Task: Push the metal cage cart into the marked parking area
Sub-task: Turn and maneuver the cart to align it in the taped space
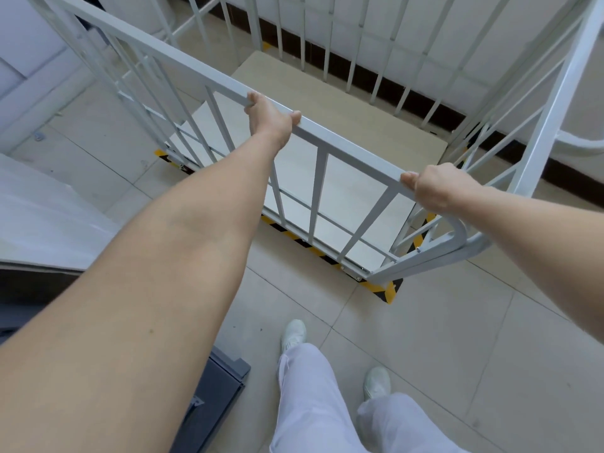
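Both my left hand [269, 117] and right hand [433, 184] grip the cage cart's top rail [343, 142], mid-frame; striped floor tape [380, 289] below its base.

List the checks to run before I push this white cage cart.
1. Left hand grips the top rail of the white metal cage cart: ok.
2. Right hand grips the same rail: ok.
3. White shoes stand back from the cart's base: ok.
4. Cart's near edge inside the yellow-and-black striped floor tape: cannot tell; it sits right over the tape.
5. Wheels free: cannot tell, hidden.
6. Room before the dark skirting board ahead: cannot tell.
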`<state>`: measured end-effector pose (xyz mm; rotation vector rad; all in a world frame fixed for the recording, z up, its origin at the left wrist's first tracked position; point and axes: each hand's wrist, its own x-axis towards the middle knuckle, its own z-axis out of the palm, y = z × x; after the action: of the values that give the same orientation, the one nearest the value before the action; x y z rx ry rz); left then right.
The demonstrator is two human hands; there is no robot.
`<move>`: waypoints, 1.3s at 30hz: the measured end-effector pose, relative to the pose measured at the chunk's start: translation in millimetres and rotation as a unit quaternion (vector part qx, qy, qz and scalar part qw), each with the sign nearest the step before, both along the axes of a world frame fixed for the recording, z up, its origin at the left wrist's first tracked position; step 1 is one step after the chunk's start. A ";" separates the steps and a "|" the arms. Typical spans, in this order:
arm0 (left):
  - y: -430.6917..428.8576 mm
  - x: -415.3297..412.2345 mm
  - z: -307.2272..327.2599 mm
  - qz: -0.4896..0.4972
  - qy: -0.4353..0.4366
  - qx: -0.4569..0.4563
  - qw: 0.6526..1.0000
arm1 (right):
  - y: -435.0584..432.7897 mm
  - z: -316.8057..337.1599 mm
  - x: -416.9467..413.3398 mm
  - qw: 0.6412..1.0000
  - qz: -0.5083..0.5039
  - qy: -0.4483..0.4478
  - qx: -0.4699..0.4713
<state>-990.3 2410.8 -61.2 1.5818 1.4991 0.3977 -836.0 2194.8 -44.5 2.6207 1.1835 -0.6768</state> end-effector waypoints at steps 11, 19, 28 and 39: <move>-11.1 -3.9 -7.6 -0.039 -0.029 -0.024 0.999 | -0.6 -4.6 -4.2 0.998 0.065 0.002 -0.013; -11.3 1.2 -2.1 -0.036 -0.006 -0.031 0.999 | 4.3 -3.3 -2.4 0.996 0.091 -0.009 -0.014; -33.8 4.4 1.2 -0.040 0.032 -0.027 0.998 | -1.4 -5.5 4.8 0.996 0.086 0.016 -0.007; -102.6 27.3 22.7 -0.110 0.119 0.080 0.983 | -29.8 16.1 15.4 0.994 0.093 0.040 0.052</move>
<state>-963.1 2308.3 -38.5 1.9581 1.4759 0.2113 -820.6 2165.0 -28.4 2.5436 1.5025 -0.7057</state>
